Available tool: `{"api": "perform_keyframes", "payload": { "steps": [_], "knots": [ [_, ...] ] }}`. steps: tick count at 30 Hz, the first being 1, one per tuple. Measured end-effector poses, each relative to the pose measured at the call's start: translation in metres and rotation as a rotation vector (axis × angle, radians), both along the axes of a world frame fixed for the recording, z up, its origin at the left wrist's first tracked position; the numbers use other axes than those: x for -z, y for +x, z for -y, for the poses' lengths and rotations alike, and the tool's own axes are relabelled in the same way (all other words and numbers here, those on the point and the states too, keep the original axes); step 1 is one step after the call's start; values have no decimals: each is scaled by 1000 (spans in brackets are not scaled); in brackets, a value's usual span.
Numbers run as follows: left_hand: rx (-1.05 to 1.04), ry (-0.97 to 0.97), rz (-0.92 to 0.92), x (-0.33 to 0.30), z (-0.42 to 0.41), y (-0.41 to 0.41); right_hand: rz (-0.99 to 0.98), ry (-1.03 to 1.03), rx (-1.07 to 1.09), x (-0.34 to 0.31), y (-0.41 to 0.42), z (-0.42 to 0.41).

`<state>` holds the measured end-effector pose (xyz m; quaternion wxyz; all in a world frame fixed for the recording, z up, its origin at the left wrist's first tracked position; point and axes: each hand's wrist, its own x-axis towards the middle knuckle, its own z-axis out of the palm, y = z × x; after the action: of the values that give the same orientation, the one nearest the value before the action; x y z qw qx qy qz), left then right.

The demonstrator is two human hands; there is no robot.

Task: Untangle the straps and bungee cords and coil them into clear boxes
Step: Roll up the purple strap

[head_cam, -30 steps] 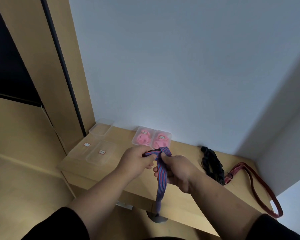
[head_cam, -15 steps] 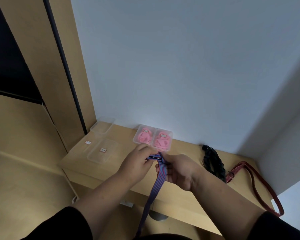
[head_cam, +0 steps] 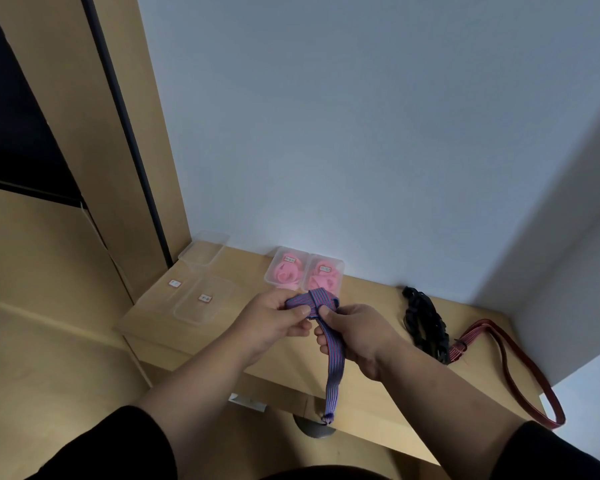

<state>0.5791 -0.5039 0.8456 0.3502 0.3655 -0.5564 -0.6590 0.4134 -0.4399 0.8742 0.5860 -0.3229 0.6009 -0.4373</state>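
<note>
Since half a second back you've pulled more of the purple striped strap (head_cam: 332,351) up into the coil, so the tail that ran out of sight below now ends in view, dangling in front of the shelf edge. Your left hand (head_cam: 274,322) is pinched shut on the folded loops, thumb on top, and your right hand (head_cam: 355,336) is closed around the tail just beside the coil, feeding it round — so the strap's in both hands, held above the wooden shelf (head_cam: 368,296), not in a box yet.

What I'd watch for:

- Flat webbing like this looks springy to me. Ease that left thumb off and the loops probably pop open.
- The loose end could twist as it comes up, and a twisted wrap likely won't sit flat in a box.
- Your empty clear box (head_cam: 205,299) is off to the left, well apart from the coil. Carrying it over one-handed is where I'd guess it unravels.
- Both pink-filled boxes (head_cam: 303,273) sit right behind your knuckles — a wide wrap could knock them.

Black cord bundle (head_cam: 425,323) and red strap (head_cam: 510,362) still wait on the right.
</note>
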Motion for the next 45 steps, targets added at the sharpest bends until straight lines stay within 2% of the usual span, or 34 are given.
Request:
{"api": "perform_keyframes", "payload": {
  "steps": [3, 5, 10, 14, 19, 21, 23, 27, 29, 33, 36, 40, 45],
  "knots": [
    [-57, -138, 69, -2, 2, -4, 26, 61, 19, 2, 2, -2],
    [-107, -260, 195, -1, 3, -7, 27, 85, -6, 1, 3, -4],
    [-121, -678, 449, -4, -2, -9, 39, 94, -58, -3, 2, -6],
    [-137, -903, 499, -7, -4, -7, 100, 110, -64, -7, 3, -9],
    [-99, -1054, 505, -6, -9, -9, 114, 134, 6, -4, 7, -8],
    [-74, -1030, 459, -2, -8, -9, 101, 96, 36, -3, 6, -7],
    [-31, -908, 436, 1, -8, -8, 90, 59, 59, -3, 3, -6],
    [-24, -330, 242, 2, -8, -5, 66, 8, 68, -4, 1, -4],
    [11, -132, 196, 1, -6, -4, 47, -10, 54, -4, 1, -4],
    [37, -31, 168, 1, -5, -5, 7, -26, 31, -3, 3, -4],
    [12, -48, 152, 2, -3, -6, -15, 5, 24, -2, 4, -3],
    [-93, -199, 213, 4, 3, -5, 10, 68, -6, -3, 8, -4],
    [-183, -632, 552, 0, 4, -2, 81, 134, -44, -6, 14, -3]
  ]
}}
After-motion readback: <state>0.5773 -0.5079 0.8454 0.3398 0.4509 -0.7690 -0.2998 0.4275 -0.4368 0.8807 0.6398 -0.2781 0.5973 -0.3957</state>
